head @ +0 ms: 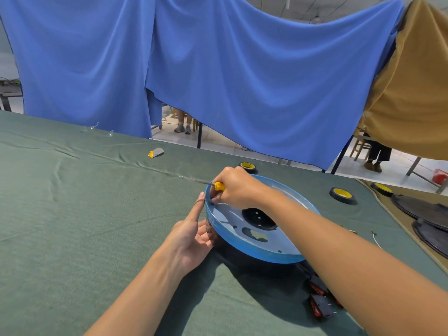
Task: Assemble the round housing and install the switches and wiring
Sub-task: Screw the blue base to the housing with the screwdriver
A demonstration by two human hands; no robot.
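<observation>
Gripping the screwdriver, right hand; left hand flat against housing

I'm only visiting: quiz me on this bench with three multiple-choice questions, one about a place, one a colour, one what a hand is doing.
1. Relative to the blue housing, the black switches lie:
A) inside it
B) on the green cloth at its near side
C) on top of it

2. The handle of the screwdriver is:
A) red
B) yellow
C) green

3. The left hand:
A) grips the screwdriver
B) lies flat away from the housing
C) rests against the housing's side, index finger straight

Answers: 1B, they sit on bare cloth outside the housing; 2B, yellow shows beside the right hand; 3C, its palm meets the wall.
</observation>
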